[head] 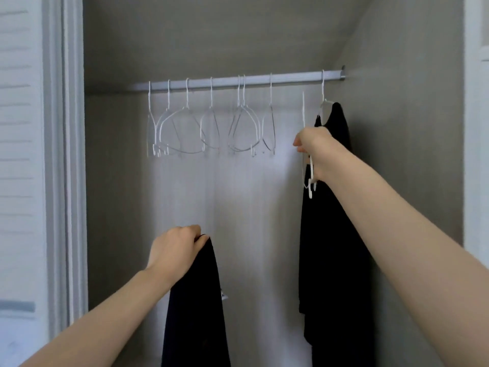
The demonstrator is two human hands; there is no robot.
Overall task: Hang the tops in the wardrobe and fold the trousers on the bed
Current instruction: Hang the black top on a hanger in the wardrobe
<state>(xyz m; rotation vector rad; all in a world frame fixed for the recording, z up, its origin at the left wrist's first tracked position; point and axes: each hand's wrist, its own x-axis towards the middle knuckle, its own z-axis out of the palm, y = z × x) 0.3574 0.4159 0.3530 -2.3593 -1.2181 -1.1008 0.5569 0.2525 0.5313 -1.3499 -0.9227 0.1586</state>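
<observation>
Inside the wardrobe [397, 154], empty white hangers [211, 128] are hung along the rail [238, 81], and one black top [333, 221] at its right end. A white hanger [310, 178] is gripped by the right hand [315, 147]. Another black top [195, 313] is pinched by the left hand [176, 250].

A home bedroom closet: a grey rail [238, 81] spans a grey-walled recess under a sloping ceiling. From the rail hang empty white wire hangers [211, 128], and at its right end a dark top [333, 207]. Left of the rail stands a white louvred door [21, 154].
</observation>
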